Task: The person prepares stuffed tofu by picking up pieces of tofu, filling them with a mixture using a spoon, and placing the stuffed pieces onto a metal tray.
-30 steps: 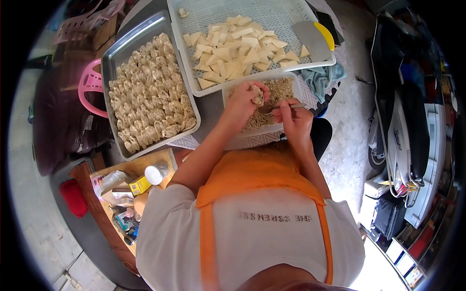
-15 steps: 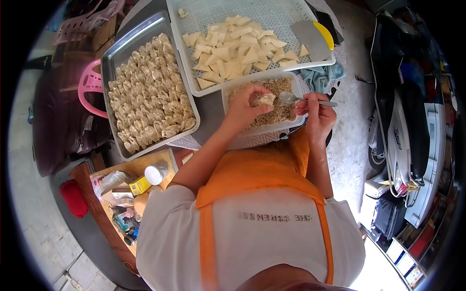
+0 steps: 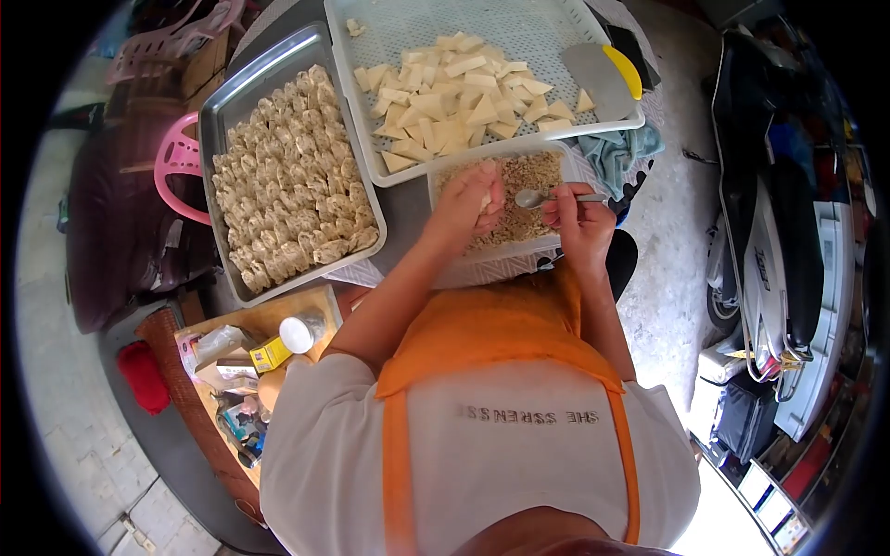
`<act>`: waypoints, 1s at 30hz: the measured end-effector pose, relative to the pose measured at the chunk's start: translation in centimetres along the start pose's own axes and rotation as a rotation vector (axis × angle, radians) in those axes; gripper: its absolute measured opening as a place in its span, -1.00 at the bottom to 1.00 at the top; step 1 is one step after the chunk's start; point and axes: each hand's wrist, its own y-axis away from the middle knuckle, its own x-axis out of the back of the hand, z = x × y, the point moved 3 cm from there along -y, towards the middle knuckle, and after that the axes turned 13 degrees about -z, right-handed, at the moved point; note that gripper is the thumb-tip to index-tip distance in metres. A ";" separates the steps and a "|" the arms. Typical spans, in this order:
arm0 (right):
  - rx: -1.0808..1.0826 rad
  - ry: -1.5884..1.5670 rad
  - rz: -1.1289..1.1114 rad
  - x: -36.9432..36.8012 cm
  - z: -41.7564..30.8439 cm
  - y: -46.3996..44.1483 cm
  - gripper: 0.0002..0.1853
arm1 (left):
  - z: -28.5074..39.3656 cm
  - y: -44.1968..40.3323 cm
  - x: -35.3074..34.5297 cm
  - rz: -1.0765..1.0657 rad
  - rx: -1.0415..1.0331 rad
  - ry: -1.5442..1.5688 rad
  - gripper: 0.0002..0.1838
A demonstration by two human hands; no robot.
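The small pale piece [image 3: 486, 201] is in your left hand [image 3: 464, 206], over the tub [image 3: 569, 162] of brown crumbs [image 3: 533, 172]. Your left fingers curl around it and hide most of it. Your right hand [image 3: 584, 222] pinches a spoon [image 3: 530, 198] – its bowl is over the crumbs, near your left hand. Past the tub, a white tray [image 3: 519, 28] holds pale wedges [image 3: 464, 93] and a flat scraper [image 3: 593, 79]. To the left – a metal tray [image 3: 269, 57] with rows of lumpy pieces [image 3: 292, 176].

There is one silver metal spoon [image 3: 529, 199], one translucent plastic tub [image 3: 569, 165], one grey metal tray [image 3: 278, 67], one pale perforated plastic tray [image 3: 524, 32] and one yellow-handled grey scraper [image 3: 594, 76].
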 end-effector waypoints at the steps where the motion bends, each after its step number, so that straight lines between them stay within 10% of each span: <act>1: 0.003 0.034 -0.016 -0.2 0.0 0.0 -0.81 | -0.2 0.0 0.3 0.026 0.031 -0.002 -0.72; 30: 0.155 0.423 -0.030 -0.9 -0.2 0.1 -0.84 | 1.0 -0.3 -0.4 0.026 -0.045 0.292 -0.75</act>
